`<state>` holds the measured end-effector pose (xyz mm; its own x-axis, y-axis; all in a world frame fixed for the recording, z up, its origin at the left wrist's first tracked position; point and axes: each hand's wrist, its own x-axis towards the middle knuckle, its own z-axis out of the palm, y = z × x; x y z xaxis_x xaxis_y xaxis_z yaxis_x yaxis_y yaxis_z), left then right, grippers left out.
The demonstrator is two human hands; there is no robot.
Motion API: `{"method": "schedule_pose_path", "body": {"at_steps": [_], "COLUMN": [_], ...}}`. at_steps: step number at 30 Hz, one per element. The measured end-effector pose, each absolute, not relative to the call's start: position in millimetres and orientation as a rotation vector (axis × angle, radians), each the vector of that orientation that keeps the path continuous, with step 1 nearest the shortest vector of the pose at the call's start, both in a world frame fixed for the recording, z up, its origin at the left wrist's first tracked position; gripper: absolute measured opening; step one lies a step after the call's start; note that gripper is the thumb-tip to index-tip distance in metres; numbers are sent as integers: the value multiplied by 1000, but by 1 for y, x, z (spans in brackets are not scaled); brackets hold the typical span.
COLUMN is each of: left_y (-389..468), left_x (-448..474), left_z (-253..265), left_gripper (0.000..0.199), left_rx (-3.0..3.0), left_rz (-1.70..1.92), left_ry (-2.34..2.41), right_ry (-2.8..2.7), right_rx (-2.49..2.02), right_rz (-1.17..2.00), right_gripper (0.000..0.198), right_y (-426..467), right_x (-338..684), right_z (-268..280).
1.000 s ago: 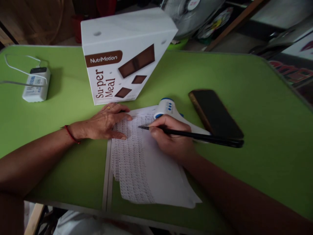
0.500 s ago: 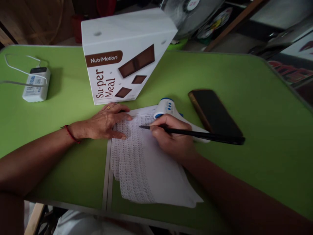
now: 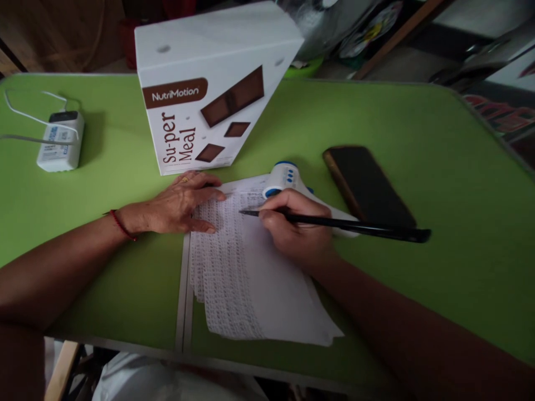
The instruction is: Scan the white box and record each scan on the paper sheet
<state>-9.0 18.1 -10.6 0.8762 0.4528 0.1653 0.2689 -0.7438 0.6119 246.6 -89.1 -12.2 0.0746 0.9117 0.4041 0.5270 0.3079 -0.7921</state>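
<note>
The right hand [image 3: 300, 231] hides the middle of the black pen [image 3: 376, 227], a patch of the paper [image 3: 284, 295] and part of a white and blue gadget [image 3: 282, 177]; the marks on the paper are too small to read; the dark things behind the box [image 3: 175, 128] are hard to make out; both arms run off the picture, and so does a grey wire [image 3: 25, 140] by the white block [image 3: 61, 145].

The pen is long and thin; it lies nearly sideways, with its tip pointing left, at the left hand [image 3: 179, 205], and its back end sticking out to the right, a little lower in the view, close to the near end of the phone [image 3: 370, 186]; the tip is over the paper, but I cannot tell if it touches.

The right hand is closed, with thumb and fingers pinched on the pen near its tip; the left hand is open and palm down, fingers a bit apart, resting on the paper's left edge near the top.

The paper is a stack on the green desk [image 3: 443, 234]; its long way runs from near the box toward the person; its near end leans to the right; small marks fill its left side.
</note>
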Motion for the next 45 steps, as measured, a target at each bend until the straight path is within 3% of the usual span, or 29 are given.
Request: {"method": "schedule_pose_path", "body": {"at_steps": [45], "left_y": [18], "left_x": [-9], "left_z": [-10], "left_gripper": [65], "left_rx": [2443], "left_rz": [415], "left_ry": [508], "right_ry": [-1671], "right_rx": [-1352], "right_rz": [529], "right_gripper": [11], "right_y": [-88], "right_x": [253], "right_z": [-12]}}
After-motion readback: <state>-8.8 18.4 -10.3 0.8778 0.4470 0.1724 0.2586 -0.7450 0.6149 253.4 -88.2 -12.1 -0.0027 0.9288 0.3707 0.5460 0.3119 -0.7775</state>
